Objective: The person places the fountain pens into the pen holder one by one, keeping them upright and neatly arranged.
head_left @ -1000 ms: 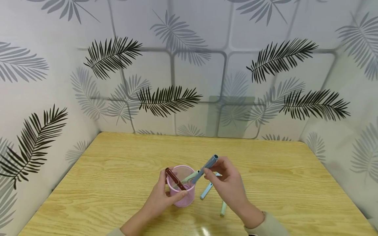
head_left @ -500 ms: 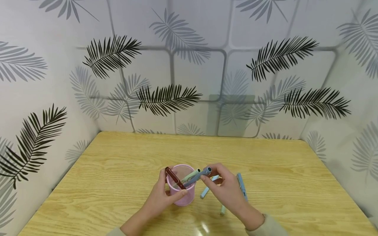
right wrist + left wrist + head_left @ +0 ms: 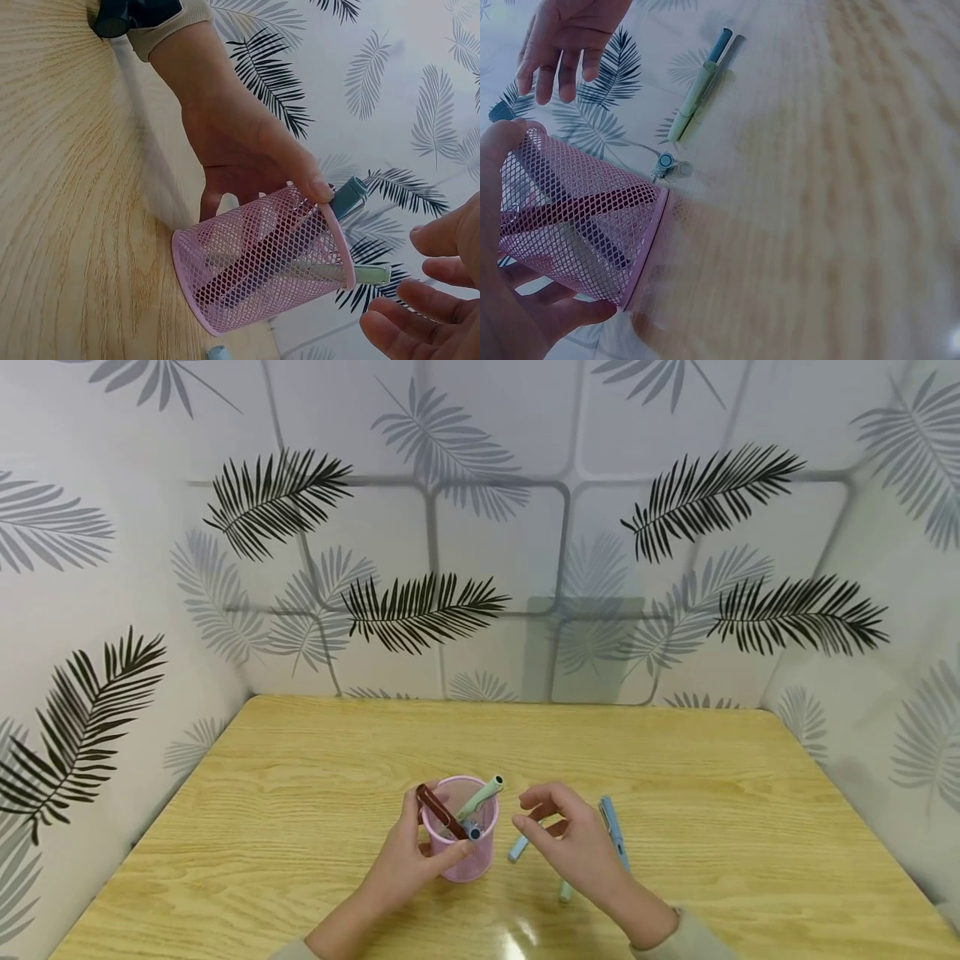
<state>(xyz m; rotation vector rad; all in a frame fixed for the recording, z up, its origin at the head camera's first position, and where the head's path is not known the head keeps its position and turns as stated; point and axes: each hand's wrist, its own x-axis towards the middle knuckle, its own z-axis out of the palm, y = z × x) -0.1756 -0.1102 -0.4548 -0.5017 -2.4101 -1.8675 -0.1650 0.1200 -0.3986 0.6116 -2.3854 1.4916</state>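
My left hand (image 3: pixel 405 856) grips a pink mesh pen holder (image 3: pixel 463 865) that stands upright on the table, thumb in front and fingers round the far left side. Inside lean a dark red pen (image 3: pixel 441 811), a light green pen (image 3: pixel 481 797) and a blue-grey pen (image 3: pixel 473 832). In the right wrist view, the blue-grey pen's capped end (image 3: pixel 349 196) pokes past the rim beside the left thumb. My right hand (image 3: pixel 581 847) hovers just right of the holder with loosely bent fingers. Nothing is between its thumb and fingertips.
Around and partly behind the right hand, a light blue pen (image 3: pixel 517 848), a blue pen (image 3: pixel 615 835) and a pale green pen (image 3: pixel 566 892) lie on the wooden table (image 3: pixel 360 760). A leaf-patterned wall (image 3: pixel 480 552) rises behind the table.
The right hand has lowered the blue-grey pen into the holder and let go of it, its fingers now apart from it. The left hand keeps its grip on the holder.
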